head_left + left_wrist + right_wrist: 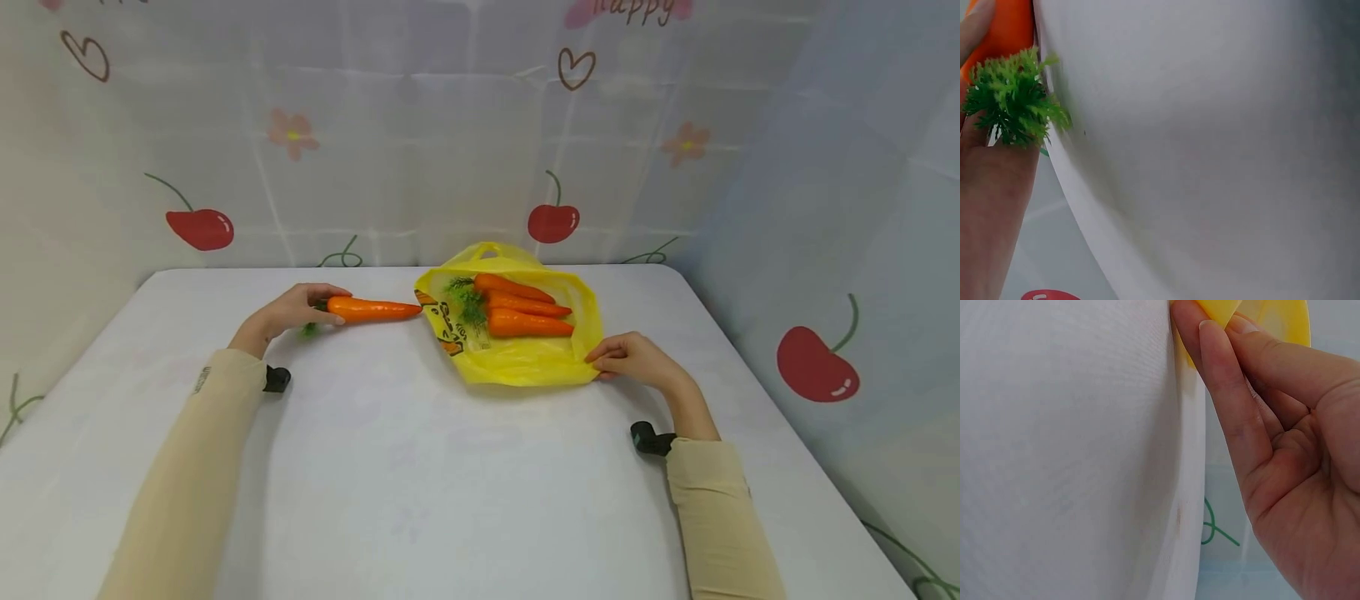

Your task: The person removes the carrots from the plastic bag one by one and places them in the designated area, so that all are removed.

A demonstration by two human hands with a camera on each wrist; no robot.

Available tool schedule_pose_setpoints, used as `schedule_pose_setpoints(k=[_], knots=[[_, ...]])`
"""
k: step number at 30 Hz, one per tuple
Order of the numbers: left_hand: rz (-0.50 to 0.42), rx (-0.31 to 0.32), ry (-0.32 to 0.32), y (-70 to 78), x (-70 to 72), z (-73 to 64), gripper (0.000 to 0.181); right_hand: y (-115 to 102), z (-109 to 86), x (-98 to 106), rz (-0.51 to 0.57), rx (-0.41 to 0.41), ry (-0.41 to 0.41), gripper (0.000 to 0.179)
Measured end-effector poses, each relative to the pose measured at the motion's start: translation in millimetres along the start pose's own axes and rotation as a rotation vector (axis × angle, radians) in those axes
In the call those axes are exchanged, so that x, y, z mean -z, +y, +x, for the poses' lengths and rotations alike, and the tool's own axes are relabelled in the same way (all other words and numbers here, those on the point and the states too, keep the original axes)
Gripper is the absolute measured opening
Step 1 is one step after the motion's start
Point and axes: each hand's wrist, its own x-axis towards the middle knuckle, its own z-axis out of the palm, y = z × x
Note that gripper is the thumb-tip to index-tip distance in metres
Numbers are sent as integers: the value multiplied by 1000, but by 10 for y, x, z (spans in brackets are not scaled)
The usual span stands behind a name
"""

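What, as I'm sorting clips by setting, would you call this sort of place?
Probably a makeshift indoor filming corner, though I can't be certain. A plain white table stands before a cheerfully printed sheet, and small black gadgets, perhaps cameras, show at the cuffs.

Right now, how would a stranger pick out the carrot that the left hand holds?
On the white table, find the open yellow bag near the far edge. Just left of it, the left hand grips an orange carrot near its leafy end, the tip pointing toward the bag. Three similar carrots lie together inside the bag; this one alone is outside, in a hand.
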Motion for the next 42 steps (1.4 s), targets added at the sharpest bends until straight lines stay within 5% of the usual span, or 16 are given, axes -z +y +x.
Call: schedule_pose_setpoints(k=[12,27,34,37,42], knots=[[7,-49,9,-7,2,-43,60,5,13,13,-3,0,-8,17],[39,3,27,104,88,-78,70,7,1,20,28,-3,-21,18],[91,-155,103,514,-12,-63,69,-11,-32,32,5,-14,-21,18],[38,-261,120,795,-171,6,65,-3,-27,32,9,-4,-25,18],[-9,-421,40,1264,-571,118,53,17,-5,26,12,19,-33,19]])
